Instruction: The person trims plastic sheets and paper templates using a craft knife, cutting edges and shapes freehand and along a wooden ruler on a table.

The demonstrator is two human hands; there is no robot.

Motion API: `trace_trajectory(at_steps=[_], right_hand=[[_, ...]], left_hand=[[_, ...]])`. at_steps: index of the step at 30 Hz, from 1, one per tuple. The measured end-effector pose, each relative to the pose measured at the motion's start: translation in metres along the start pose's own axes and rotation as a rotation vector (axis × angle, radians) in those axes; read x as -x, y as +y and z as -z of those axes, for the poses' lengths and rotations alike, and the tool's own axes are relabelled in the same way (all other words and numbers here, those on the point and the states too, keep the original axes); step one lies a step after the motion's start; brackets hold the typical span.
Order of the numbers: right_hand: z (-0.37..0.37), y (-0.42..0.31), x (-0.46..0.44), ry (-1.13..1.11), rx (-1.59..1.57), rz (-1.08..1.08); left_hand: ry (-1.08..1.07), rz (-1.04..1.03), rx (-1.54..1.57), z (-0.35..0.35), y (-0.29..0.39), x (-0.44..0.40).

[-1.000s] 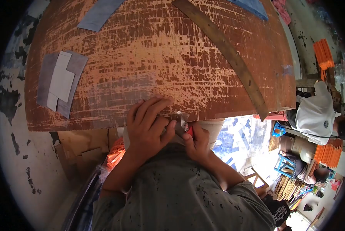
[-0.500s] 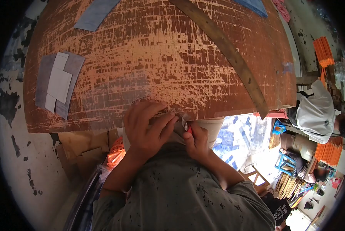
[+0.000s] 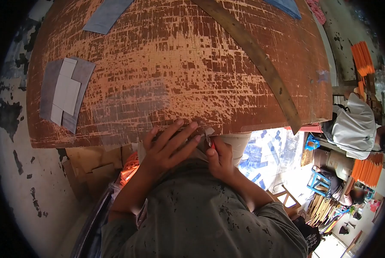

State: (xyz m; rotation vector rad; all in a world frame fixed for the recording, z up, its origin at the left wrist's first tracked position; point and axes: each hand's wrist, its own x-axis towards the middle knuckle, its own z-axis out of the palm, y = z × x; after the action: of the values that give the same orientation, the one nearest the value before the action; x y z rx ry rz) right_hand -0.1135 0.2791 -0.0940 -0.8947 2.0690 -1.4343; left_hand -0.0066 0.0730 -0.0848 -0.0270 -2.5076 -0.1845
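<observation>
Head view: a red-handled tool is gripped in the right hand, its handle enclosed by the curled fingers and its pale tip pointed at the near edge of the tabletop. The left hand is laid at that edge just beside the tip, its fingers held slightly apart. Whether anything is pressed beneath them cannot be told. A translucent sheet is spread near them.

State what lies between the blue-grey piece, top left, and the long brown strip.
Head view: only bare, scratched tabletop between the blue-grey piece and brown strip.
</observation>
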Motion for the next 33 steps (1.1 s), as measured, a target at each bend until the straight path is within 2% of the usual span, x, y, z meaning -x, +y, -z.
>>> trace_trajectory(at_steps=[8,25,33], right_hand=[[0.0,0.001,0.0,-0.005,-0.026,0.016],[0.002,-0.003,0.001,-0.115,-0.175,-0.086],[-0.009,0.006,0.004,-0.058,-0.17,-0.055]], left_hand=[[0.217,0.042,-0.181,-0.033,0.005,0.006],[0.263,0.017,-0.2,-0.037,0.001,0.007],[0.286,0.031,-0.191,-0.041,0.002,0.007]])
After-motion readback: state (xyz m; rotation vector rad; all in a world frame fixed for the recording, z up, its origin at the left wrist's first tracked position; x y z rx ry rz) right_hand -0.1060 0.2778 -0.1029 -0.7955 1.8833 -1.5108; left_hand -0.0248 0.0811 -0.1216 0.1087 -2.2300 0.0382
